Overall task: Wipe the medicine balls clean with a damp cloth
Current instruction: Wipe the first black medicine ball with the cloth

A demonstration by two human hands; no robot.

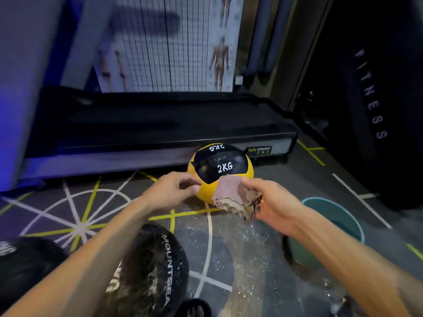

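the right hand [270, 202] grips a bunched pinkish-brown cloth [235, 195] against the round yellow-and-black "2kg" medicine ball [219, 170] on the grey lined floor mat [251, 259]. the left hand [169, 191], fingers curled, touches the ball's left side. a teal bucket [343, 216] stands at right.

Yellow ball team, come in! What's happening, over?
Right hand grips cloth. Left hand fingers curled beside yellow ball, holding nothing clearly. Teal bucket at right. Nothing blocking.

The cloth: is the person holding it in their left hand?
No. The right hand grips the cloth; the left hand holds nothing, beside the yellow 2KG medicine ball.
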